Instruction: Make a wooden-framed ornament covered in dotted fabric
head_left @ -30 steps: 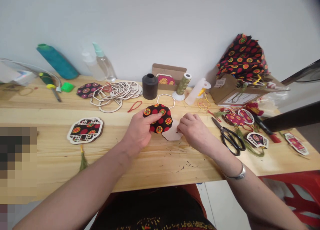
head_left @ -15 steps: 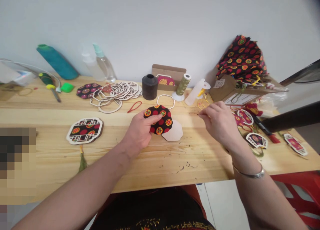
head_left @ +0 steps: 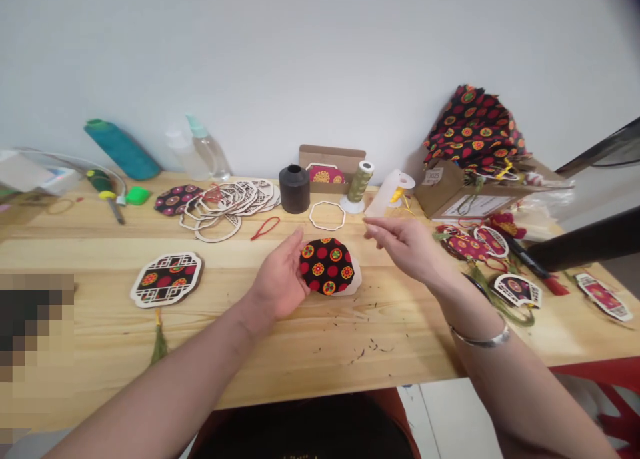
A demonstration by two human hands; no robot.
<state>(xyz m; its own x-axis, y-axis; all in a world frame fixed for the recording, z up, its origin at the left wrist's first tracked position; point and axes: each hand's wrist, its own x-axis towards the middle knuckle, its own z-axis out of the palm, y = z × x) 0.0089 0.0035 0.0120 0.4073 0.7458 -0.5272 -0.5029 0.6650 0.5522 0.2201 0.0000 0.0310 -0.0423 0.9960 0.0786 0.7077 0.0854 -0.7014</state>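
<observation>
While the long pale wooden table point(head_left: 300, 339) fills the width of the view, both forearms reach in over its near edge toward the middle. The left hand point(head_left: 280, 279) lies open with its fingers straight and pointing away from the person. It stands on its edge, with its fingers just beside, perhaps touching, the left rim of the round black cloth disc with red and yellow flower dots point(head_left: 327, 266). The right hand point(head_left: 407, 246) hovers above the table up and to the right of that disc, clear of it. Its fingers are loosely spread and point left, and nothing shows between them (a fine thread would be too small to tell).

The disc lies flat between the two hands and much nearer the left one. Being almost round, it has no real long axis. It sits on a pale wooden backing plate point(head_left: 357, 280), which peeks out at its right edge. A thin white eight-sided wooden ring point(head_left: 311, 214) lies just beyond the disc, apart from both hands.
</observation>
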